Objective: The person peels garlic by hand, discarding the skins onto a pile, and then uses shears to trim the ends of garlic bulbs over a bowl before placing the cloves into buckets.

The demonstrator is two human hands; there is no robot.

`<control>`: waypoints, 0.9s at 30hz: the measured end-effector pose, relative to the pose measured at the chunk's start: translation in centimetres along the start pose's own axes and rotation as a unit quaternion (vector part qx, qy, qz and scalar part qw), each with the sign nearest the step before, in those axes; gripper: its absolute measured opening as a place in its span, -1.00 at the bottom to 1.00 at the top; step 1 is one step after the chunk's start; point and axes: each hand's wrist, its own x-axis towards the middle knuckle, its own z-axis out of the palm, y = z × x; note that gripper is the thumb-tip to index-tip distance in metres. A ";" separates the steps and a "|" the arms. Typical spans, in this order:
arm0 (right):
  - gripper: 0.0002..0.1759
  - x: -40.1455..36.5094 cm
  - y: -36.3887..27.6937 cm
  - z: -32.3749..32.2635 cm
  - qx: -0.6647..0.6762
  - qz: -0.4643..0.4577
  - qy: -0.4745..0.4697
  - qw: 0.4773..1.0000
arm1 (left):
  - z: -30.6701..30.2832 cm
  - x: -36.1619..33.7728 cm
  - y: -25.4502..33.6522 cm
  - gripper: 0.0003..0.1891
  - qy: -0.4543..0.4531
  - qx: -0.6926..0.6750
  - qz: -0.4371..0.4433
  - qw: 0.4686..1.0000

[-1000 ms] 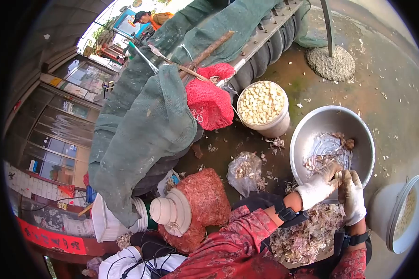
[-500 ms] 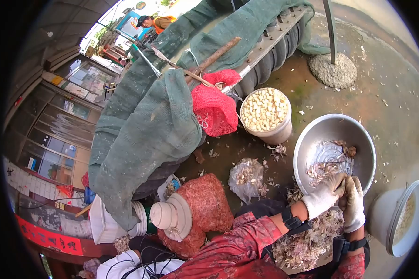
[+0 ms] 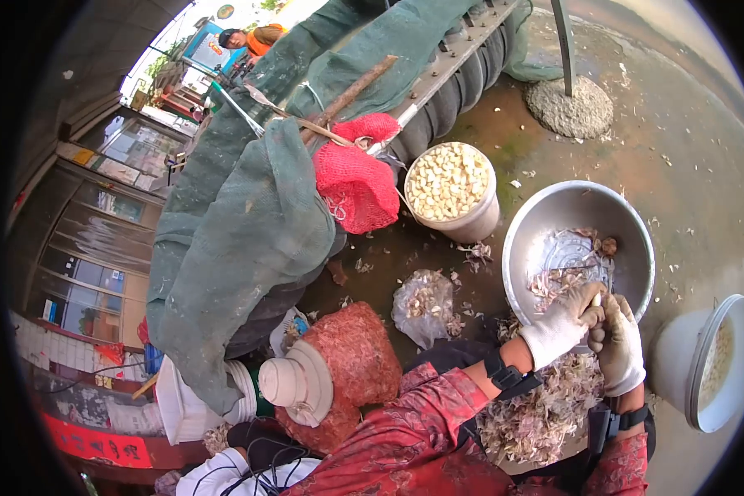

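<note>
My left hand (image 3: 564,325), in a white glove, is closed at the near rim of a metal basin (image 3: 641,248), with a small pale garlic clove (image 3: 596,300) at its fingertips. Close against it, my gloved right hand (image 3: 620,347) has its fingers curled; what they hold, if anything, is hidden. Inside the basin lie loose garlic skins (image 3: 554,281) and a brownish garlic bulb (image 3: 608,246). Beneath my wrists spreads a heap of dry garlic skins (image 3: 537,409).
A white bucket (image 3: 479,223) full of peeled cloves stands left of the basin; another bucket (image 3: 678,355) is at right. A clear plastic bag (image 3: 422,307), a red mesh sack (image 3: 360,351) and green netting (image 3: 240,223) lie leftward. A person (image 3: 260,39) is in the background.
The view has shifted, so most things sit slightly further left and up. My hands have drawn slightly apart at the fingertips, and the pale clove now shows between them.
</note>
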 end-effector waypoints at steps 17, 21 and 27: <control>-0.56 -1.3 -0.2 -3.2 0.100 -0.031 -0.053 0.993 | 0.9 0.0 0.0 -0.57 0.017 -0.052 -0.048 0.997; -0.57 -1.5 -0.5 -3.3 0.072 -0.023 -0.056 0.996 | 1.0 -0.1 0.2 -0.58 0.016 -0.050 -0.033 0.998; -0.62 -1.3 -0.2 -3.1 -0.038 -0.041 -0.035 0.998 | 0.7 0.1 0.1 -0.64 0.007 -0.023 -0.065 0.998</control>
